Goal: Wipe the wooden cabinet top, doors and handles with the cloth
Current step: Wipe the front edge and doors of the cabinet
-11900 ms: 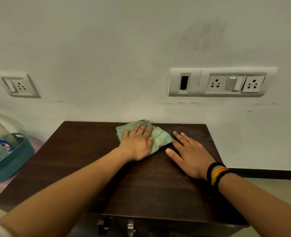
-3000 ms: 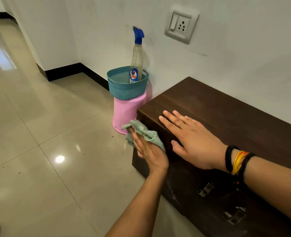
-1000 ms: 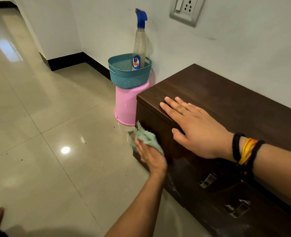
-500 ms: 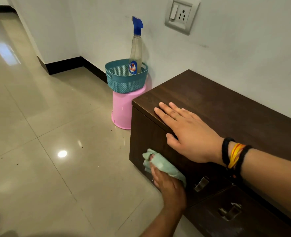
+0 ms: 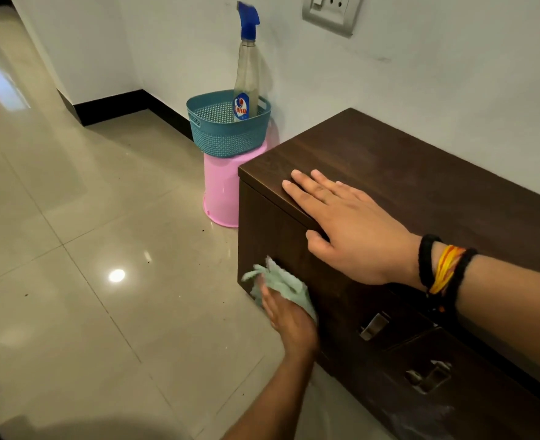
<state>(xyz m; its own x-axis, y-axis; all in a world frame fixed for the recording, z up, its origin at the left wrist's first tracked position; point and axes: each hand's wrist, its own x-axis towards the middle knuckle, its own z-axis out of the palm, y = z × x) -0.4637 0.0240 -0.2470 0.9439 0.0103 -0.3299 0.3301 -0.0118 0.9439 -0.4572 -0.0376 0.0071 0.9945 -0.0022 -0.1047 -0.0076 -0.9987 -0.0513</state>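
Observation:
The dark wooden cabinet [image 5: 421,173] stands low against the white wall. My left hand [image 5: 289,315] presses a pale green cloth [image 5: 281,282] flat against the cabinet's front door, low down near its left corner. My right hand [image 5: 348,227] lies flat on the cabinet top at its front edge, fingers spread, holding nothing. Two metal handles show on the door fronts, one [image 5: 373,325] just right of the cloth hand and another [image 5: 429,374] further right.
A teal basket [image 5: 218,134] with a blue-capped spray bottle [image 5: 246,87] sits on an upturned pink bucket [image 5: 221,192] left of the cabinet. A wall socket [image 5: 330,9] is above. Glossy tiled floor [image 5: 88,249] spreads to the left. A toe shows at the bottom left.
My left hand with the cloth has gone from the cabinet's left corner down onto the door front, then slid back left a little. My right hand has stayed on the top.

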